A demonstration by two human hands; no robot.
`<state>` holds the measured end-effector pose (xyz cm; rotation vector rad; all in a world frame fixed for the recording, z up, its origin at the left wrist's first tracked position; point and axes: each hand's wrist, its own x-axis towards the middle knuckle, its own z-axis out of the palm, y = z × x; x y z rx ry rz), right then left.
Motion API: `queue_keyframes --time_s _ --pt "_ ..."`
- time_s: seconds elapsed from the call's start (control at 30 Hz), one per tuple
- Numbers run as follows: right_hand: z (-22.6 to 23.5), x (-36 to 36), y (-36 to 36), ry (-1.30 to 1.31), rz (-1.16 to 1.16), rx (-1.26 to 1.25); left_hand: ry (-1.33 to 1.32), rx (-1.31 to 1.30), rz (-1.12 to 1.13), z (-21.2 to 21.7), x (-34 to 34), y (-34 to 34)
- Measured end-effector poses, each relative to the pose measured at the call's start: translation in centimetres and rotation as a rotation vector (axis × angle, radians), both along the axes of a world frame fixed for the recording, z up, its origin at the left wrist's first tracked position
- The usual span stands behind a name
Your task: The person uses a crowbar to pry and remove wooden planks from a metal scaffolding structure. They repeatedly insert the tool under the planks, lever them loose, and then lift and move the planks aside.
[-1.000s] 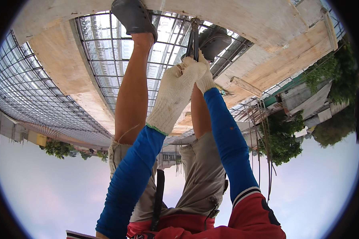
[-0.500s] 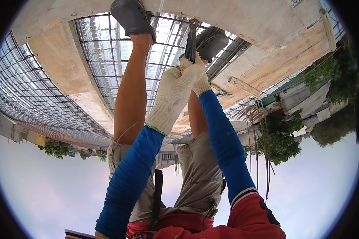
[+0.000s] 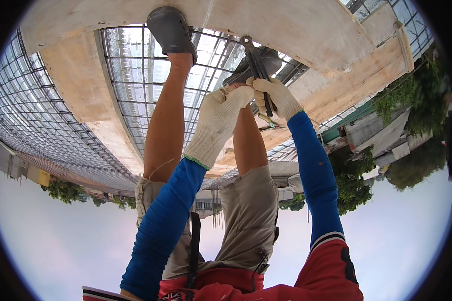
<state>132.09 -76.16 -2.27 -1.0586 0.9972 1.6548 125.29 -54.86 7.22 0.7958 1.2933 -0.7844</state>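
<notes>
Held black-handled metal pincers clamped in the white-knit-gloved right hand, best steered clear of the dark-grey rubber clog, but could not tell the grip of the white-knit-gloved left hand.

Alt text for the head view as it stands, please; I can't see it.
The right hand, in a cream knit glove, grips a dark, long-handled, metal pincer-type tool; the left hand, similarly gloved, is close by. Below, a dark steel bar grid is bordered by pale plywood boards.
</notes>
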Motion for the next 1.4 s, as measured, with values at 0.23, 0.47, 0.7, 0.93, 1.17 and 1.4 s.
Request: queue_keyframes --time_s 0.23,0.47,0.7,0.93,1.17,1.4 --pt "-2.2 7.2 -3.9 0.233 0.195 0.128 -0.054 0.04 -0.091 0.2 0.2 -0.3" --pt "-0.9 7.3 -1.9 0.157 0.297 0.025 0.003 0.022 -0.024 0.1 0.3 -0.7" --pt "1.4 2.1 2.1 -0.039 0.271 -0.111 -0.087 -0.025 0.061 -1.8 -2.3 -1.3" --pt "1.6 -1.5 2.6 -0.04 -0.016 -0.172 -0.128 -0.001 0.245 -1.8 -2.1 -2.0" --pt "2.5 0.6 3.2 -0.05 0.115 -0.222 0.047 -0.171 0.074 -2.0 -1.8 -1.1" --pt "2.2 3.3 2.3 0.01 0.256 -0.193 -0.068 0.004 0.17 -2.6 -4.5 -3.2"
